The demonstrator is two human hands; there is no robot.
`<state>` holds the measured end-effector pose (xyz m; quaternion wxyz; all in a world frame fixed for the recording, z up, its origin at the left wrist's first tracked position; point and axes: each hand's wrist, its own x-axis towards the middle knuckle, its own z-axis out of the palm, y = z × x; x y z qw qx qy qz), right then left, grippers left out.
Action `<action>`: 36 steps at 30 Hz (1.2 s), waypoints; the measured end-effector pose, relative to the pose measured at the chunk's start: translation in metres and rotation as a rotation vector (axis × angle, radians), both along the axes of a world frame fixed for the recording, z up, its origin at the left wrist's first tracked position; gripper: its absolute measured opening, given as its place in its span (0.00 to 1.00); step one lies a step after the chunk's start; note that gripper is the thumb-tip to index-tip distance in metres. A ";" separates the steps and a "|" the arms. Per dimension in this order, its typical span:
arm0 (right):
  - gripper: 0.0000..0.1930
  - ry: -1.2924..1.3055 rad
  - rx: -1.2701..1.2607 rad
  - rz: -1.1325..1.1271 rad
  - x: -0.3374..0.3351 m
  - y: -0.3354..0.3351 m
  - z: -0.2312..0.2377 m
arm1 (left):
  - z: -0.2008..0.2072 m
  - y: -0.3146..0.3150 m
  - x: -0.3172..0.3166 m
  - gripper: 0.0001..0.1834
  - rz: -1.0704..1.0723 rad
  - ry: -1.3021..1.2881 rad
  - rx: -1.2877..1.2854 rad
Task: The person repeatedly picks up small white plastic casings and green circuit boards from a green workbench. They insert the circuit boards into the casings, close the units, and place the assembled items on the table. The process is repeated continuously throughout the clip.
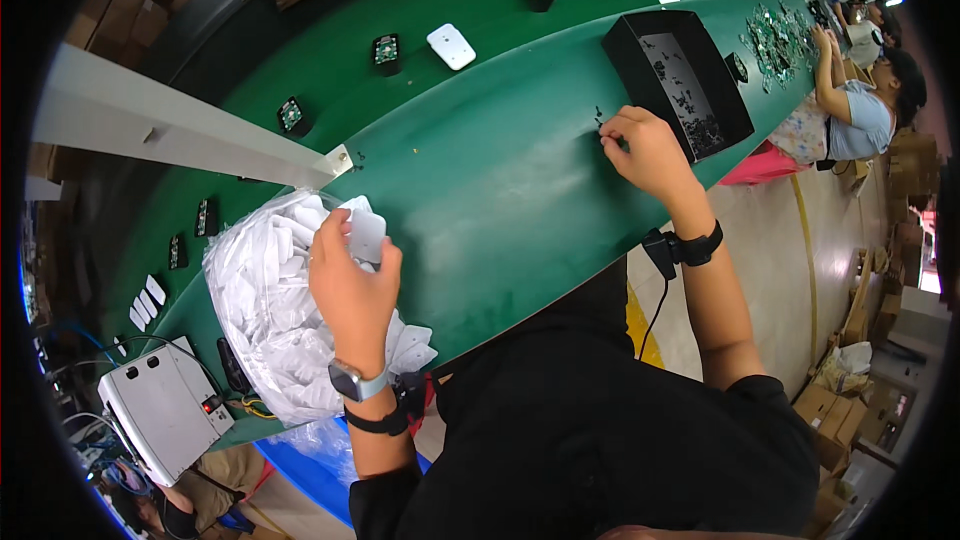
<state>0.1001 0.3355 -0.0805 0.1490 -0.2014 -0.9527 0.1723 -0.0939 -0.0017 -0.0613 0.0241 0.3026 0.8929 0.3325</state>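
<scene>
The counter (500, 240) is glossy green with a whitish sheen; the far strip (330, 50) is a darker green. The held cover plate (368, 236) is pale greyish white, the heaped covers (270, 290) at left white. Black housings (386, 67) frame green circuit boards. At right, the open box (630, 60) is black with a grey floor, speckled by small black parts (705, 132). The near person's shirt (620, 450) is black, the watch band (377, 383) pale blue-grey. Far right, a co-worker's top (864, 120) is light blue, the lap cloth (800, 130) multicoloured and patterned, the seat (752, 166) pink.
</scene>
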 end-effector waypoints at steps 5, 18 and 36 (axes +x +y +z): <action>0.05 0.004 0.046 -0.131 -0.002 0.020 -0.006 | 0.016 0.005 0.026 0.32 -0.099 -0.904 0.751; 0.04 0.007 -0.178 0.004 -0.025 0.012 0.016 | 0.014 0.023 0.069 0.37 -0.240 -1.409 1.158; 0.07 0.270 -0.311 0.638 -0.007 -0.124 0.093 | 0.019 0.024 0.078 0.34 -0.548 -1.103 1.000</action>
